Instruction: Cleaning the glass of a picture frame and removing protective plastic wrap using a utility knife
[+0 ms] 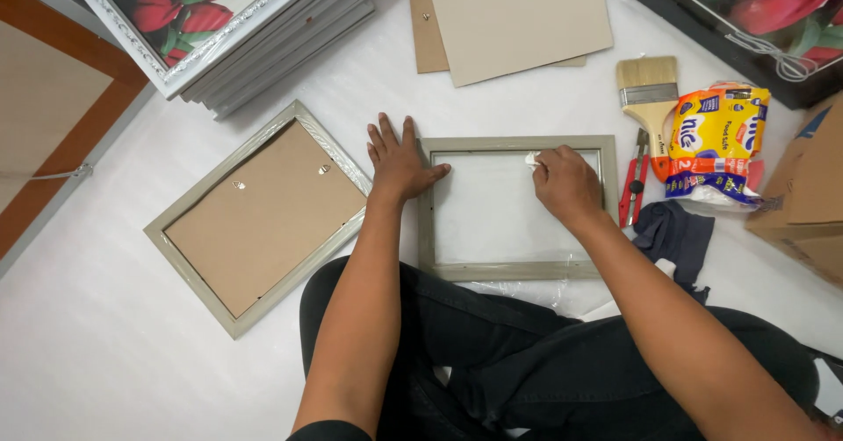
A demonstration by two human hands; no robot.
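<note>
A grey-green picture frame [518,270] lies face down on the white surface in front of my knees, its glass pane bare. My left hand [399,160] lies flat, fingers spread, on the surface at the frame's left edge, thumb on the frame's corner. My right hand [566,182] is closed on a small white wad of tissue [531,158], pressed to the glass near the upper right of the frame.
A second frame [263,217] with a brown backing lies face down to the left. A stack of tulip pictures [219,20] sits at top left, cardboard sheets [518,20] at top. On the right lie a paintbrush [648,90], red cutter [634,186], tissue pack [716,143], dark cloth [676,235] and cardboard box [808,195].
</note>
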